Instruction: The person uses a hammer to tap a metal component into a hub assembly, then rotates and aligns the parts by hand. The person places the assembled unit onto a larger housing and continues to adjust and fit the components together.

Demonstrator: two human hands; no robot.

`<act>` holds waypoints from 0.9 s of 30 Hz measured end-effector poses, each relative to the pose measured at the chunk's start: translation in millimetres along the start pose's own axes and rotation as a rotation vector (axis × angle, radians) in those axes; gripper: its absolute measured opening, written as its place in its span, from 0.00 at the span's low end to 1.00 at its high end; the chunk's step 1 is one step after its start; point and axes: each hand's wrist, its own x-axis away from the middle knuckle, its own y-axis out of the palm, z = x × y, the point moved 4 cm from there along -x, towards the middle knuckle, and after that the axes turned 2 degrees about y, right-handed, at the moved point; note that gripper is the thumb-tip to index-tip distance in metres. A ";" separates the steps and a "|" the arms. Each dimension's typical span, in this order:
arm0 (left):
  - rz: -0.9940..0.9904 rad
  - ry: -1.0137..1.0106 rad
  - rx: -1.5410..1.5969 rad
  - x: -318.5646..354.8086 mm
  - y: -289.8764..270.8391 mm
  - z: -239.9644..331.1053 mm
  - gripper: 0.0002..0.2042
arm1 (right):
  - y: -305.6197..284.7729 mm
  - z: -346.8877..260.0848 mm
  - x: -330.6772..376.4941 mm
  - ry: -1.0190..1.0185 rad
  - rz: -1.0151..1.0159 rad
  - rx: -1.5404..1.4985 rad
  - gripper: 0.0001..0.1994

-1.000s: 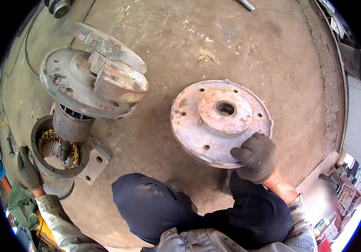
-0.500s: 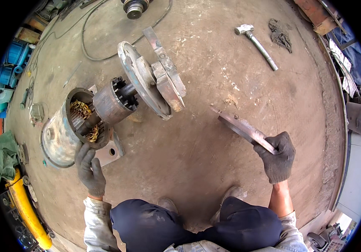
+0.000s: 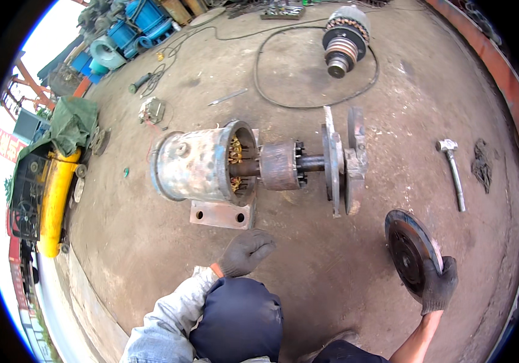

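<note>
In my right hand point(image 3: 441, 284), gloved in dark grey, is a round metal motor end cover point(image 3: 403, 245), gripped by its edge and tilted with its dark hollow face showing. My left hand point(image 3: 245, 253), also gloved, hovers by my knee with nothing in it, its fingers stretched out. Just beyond it lies a worn motor housing point(image 3: 196, 163) with a drilled mounting foot point(image 3: 220, 215). Yellow windings point(image 3: 235, 151) show inside its open end. A rotor point(image 3: 280, 166) sticks out of that end, its shaft running into an upright flange plate point(image 3: 332, 163) beside a thick metal piece point(image 3: 356, 160).
A hammer point(image 3: 453, 172) and a dark rag point(image 3: 482, 166) lie on the right. Farther off, a second rotor point(image 3: 344, 45) rests beside a looped cable point(image 3: 259, 72). A small metal box point(image 3: 152, 111) sits far left, and a yellow cylinder point(image 3: 60, 202) stands at the left.
The view has swung left. My left hand has come away from the housing rim toward my knee. The end cover in my right hand, edge-on before, now shows its round face.
</note>
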 end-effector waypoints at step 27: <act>-1.114 0.036 -0.079 26.7 126.1 192.4 0.14 | 18.0 -40.3 -15.2 -0.116 -0.195 0.385 0.19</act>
